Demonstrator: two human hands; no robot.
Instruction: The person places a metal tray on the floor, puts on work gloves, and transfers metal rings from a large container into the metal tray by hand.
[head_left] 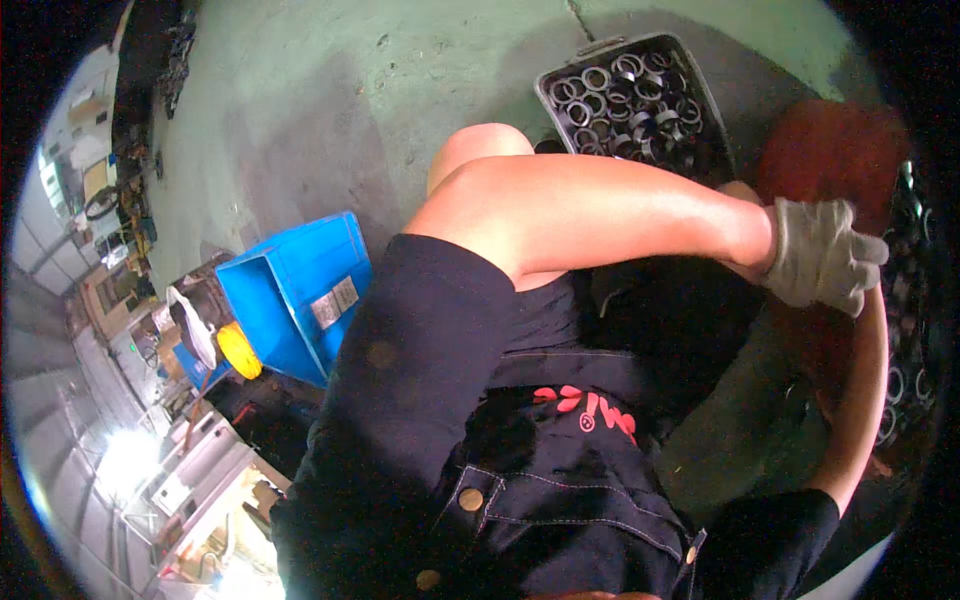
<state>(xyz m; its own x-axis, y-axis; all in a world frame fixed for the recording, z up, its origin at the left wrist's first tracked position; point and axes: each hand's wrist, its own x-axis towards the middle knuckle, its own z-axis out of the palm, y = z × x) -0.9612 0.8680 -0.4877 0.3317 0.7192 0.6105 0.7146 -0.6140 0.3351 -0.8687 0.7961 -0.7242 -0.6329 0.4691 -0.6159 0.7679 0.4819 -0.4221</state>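
My left forearm reaches across to the right side. My left hand [818, 252], in a grey work glove, has its fingers bent over where my right forearm [862, 400] ends. The glove covers my right hand, so its fingers and anything in it are hidden. What lies under the left fingers cannot be made out. Beyond my left forearm stands a dark bin [708, 92] filled with metal rings [630, 105]. More metal rings [893, 385] lie at the right rim, near my right forearm.
A dark red rounded surface [835, 150] is just beyond my hands. To the left stands a blue open box [300, 285], with a round yellow object [239, 350] beside it. Green, stained floor [430, 70] stretches ahead. Machinery and a bright light [130, 460] show at the far left.
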